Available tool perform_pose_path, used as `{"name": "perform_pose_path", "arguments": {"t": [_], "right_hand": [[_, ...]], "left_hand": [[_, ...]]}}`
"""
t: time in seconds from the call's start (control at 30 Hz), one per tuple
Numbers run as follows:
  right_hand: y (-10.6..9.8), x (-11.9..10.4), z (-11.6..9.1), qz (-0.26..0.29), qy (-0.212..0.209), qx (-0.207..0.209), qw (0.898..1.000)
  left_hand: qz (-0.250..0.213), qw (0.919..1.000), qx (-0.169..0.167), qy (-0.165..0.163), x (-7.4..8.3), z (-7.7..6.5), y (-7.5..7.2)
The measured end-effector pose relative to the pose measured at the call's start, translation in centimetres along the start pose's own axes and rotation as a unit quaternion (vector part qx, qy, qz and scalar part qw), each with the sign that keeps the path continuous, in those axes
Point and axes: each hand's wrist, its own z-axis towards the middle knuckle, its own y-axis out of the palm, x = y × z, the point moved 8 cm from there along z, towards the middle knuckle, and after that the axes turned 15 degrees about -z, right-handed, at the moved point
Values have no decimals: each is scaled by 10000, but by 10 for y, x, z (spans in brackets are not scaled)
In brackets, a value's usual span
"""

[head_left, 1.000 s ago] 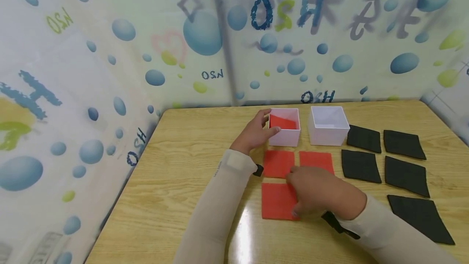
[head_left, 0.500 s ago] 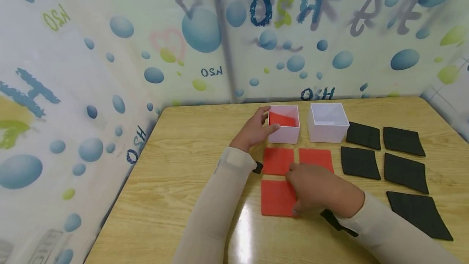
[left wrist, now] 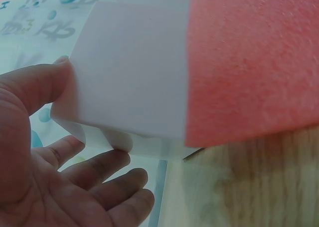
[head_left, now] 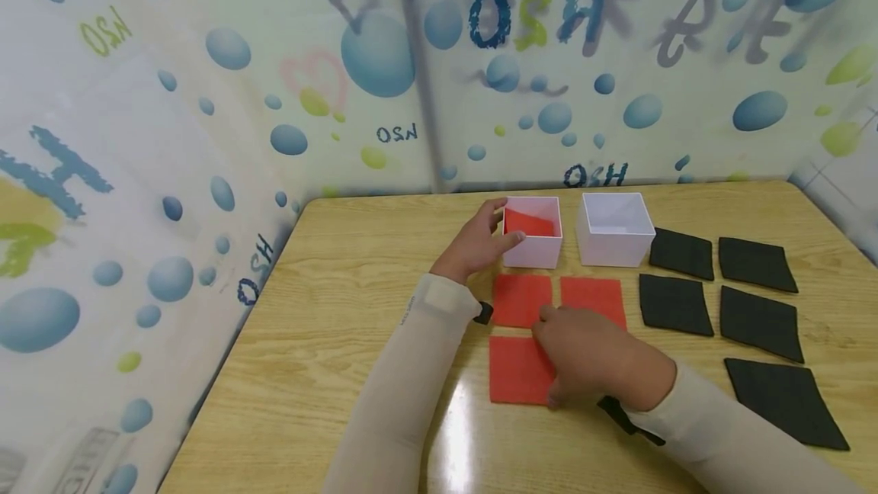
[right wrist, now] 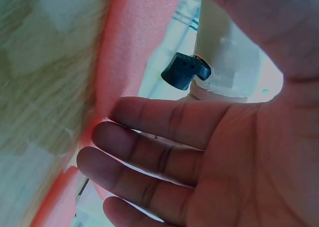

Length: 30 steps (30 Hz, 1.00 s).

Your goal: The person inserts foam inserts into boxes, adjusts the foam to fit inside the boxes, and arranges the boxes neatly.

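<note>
At the back of the table my left hand (head_left: 473, 246) holds a small white box (head_left: 535, 254) by its left side. Its thumb lies at the front rim, with the other fingers around the left wall. Red foam squares (head_left: 531, 224) are inside this box. My right hand (head_left: 586, 353) grips the nearest red foam square (head_left: 516, 370) at its right end, thumb at the near edge and fingers at the far edge. In the right wrist view the fingertips (right wrist: 107, 137) touch red foam (right wrist: 137, 42). Two more red squares lie behind, one (head_left: 521, 299) left and one (head_left: 593, 299) partly covered by my right hand.
A second white box (head_left: 613, 246) stands right of the first, with nothing visible in it. Several black foam squares (head_left: 761, 326) lie spread at the table's right. A patterned curtain (head_left: 521, 120) rises behind the table's back edge (head_left: 398, 197).
The view has tilted slightly, so everything sits a little higher in the picture. Both hands, the boxes and the foam squares stay in practically the same places.
</note>
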Motion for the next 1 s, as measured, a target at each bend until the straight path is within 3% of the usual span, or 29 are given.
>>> {"name": "perform_pose_path", "arguments": {"t": [1.0], "right_hand": [[1,-8,-2,-309,-6,283,9991]], "left_hand": [[56,10000,70,-13,-1,-1,-1]]}}
